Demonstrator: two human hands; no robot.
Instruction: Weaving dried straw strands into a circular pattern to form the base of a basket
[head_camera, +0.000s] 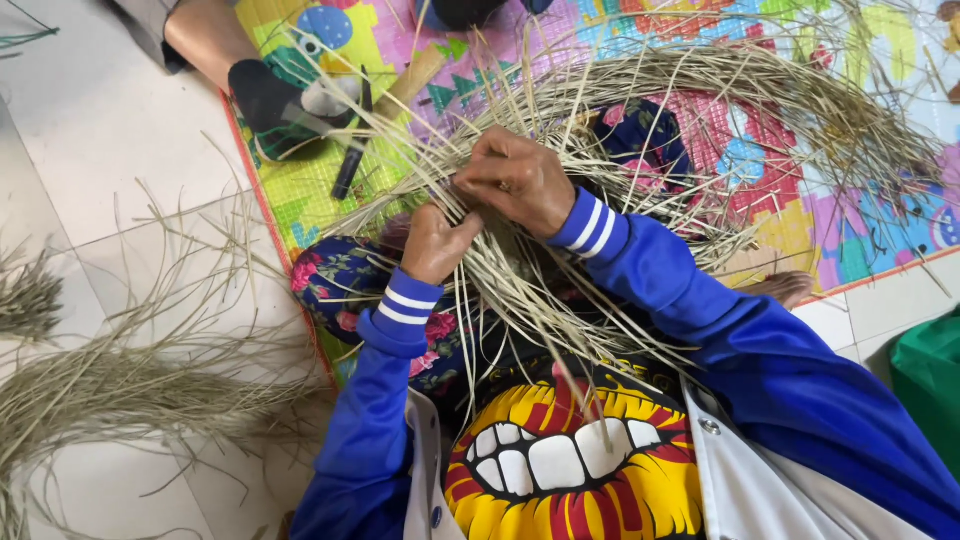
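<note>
Head view looks down on a bright play mat laid over pale floor tiles, where a broad fan of dried straw strips spreads from the person's lap. More loose straw lies heaped on the tiles at the left. Another person's foot rests on the mat's far edge, beside a dark knife. At the centre, the right hand is closed over a bunch of strips, and the left hand, touching it, pinches strips too.

Single head view, looking steeply down, close over hands, lap and floor mat.
</note>
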